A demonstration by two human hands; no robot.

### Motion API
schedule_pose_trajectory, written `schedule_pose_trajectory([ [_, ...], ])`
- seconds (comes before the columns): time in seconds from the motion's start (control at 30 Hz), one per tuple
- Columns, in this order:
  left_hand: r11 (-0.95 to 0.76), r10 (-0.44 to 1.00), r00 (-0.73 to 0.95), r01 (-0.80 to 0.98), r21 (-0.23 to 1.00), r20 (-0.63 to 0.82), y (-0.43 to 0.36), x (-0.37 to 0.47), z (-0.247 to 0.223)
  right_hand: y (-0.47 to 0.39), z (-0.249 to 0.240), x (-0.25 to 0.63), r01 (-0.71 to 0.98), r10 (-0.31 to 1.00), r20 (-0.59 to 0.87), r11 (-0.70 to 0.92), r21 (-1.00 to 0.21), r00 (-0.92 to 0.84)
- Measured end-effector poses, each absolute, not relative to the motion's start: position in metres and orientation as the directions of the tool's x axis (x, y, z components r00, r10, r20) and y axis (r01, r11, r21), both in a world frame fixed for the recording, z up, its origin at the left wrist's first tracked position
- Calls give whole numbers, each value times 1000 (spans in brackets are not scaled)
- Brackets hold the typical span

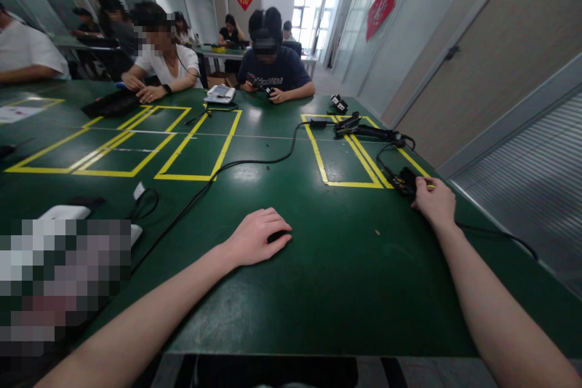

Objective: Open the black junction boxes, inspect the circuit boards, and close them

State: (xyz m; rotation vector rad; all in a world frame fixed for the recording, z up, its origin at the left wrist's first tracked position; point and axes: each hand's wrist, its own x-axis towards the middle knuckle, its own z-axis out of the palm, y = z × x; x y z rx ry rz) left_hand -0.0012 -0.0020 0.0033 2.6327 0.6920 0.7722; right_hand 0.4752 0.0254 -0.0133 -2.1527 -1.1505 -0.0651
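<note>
Nearest the camera, two bare forearms (pixel 182 294) are stretched across a green bench (pixel 345 291), with the hands held well apart. The left hand (pixel 261 236) is rested on the bare surface, fingers curled and thumb spread away from them; nothing can be seen in its grasp. By the right hand (pixel 435 200), a small black device (pixel 406 180) is pinched at its near side, close to the bench's right edge and just beside a yellow tape outline (pixel 354 184). How firmly it is gripped cannot be told, as part of it is covered by the fingers. From it a thin looped lead (pixel 381 160) is run toward a long black apparatus (pixel 373 131) lying beyond; another dark cable (pixel 500 231) is seen past the right wrist.

The step in hand is judged to be the handling or placing of the device with one hand. For any shift of it, a steady pinch and enough slack in the lead would be called for, so that the apparatus is not dragged.
</note>
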Motion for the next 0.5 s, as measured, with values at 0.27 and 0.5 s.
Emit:
schedule_pose_trajectory([
  [0.27,-833,529,744,363,416,409,-2,-2,4,22,-5,462,433,598,90,-461,-775,796],
  [0.5,-834,528,744,362,416,410,-1,-1,2,20,-6,460,425,617,113,-386,-819,779],
])
